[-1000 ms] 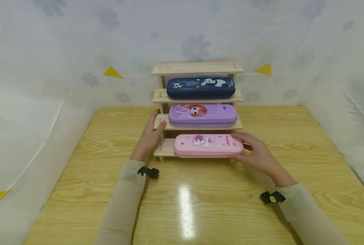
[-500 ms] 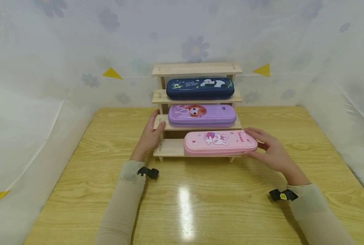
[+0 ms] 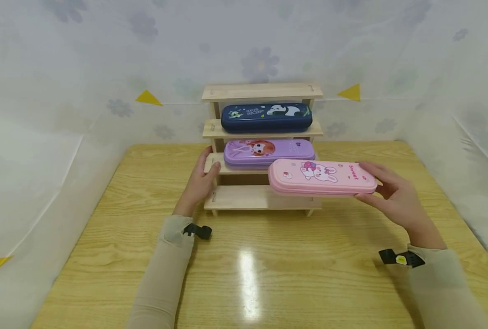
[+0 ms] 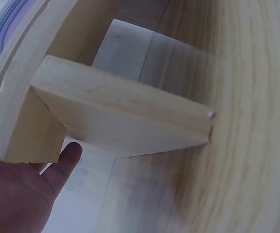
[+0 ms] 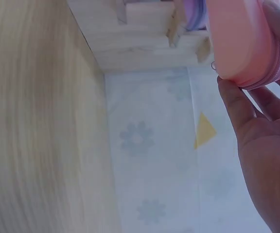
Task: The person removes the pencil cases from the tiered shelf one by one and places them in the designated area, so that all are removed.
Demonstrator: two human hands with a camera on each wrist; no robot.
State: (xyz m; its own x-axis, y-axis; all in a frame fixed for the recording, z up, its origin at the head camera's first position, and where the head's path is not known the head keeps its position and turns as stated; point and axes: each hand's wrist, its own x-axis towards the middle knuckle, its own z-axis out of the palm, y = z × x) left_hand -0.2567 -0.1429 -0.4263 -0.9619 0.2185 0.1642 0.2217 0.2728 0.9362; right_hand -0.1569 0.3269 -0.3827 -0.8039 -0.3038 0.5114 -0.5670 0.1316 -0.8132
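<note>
Currently in hand: pink rabbit-print pencil case (image 3: 322, 177), raised above the bottom shelf (image 3: 239, 196) and reaching out past its right edge; the step looks like lifting it off the wooden rack (image 3: 262, 91).
Right hand (image 3: 396, 196): fingers curled round the case's right end, thumb on the near side, parted only as wide as the case.
Left hand (image 3: 200, 183): grips the left edge of the second shelf up, thumb on top near the front corner, probably bracing the rack.
Purple girl-print pencil case (image 3: 289, 148): on that second shelf, partly hidden by the pink one; whether they touch cannot be told.
Navy panda-print pencil case (image 3: 264, 121): on the third shelf.
Rack: stands near the far edge of the worktop (image 3: 211, 274).
Next move: seems to call for a firm, level hold and clearance past the shelves' right corners.
</note>
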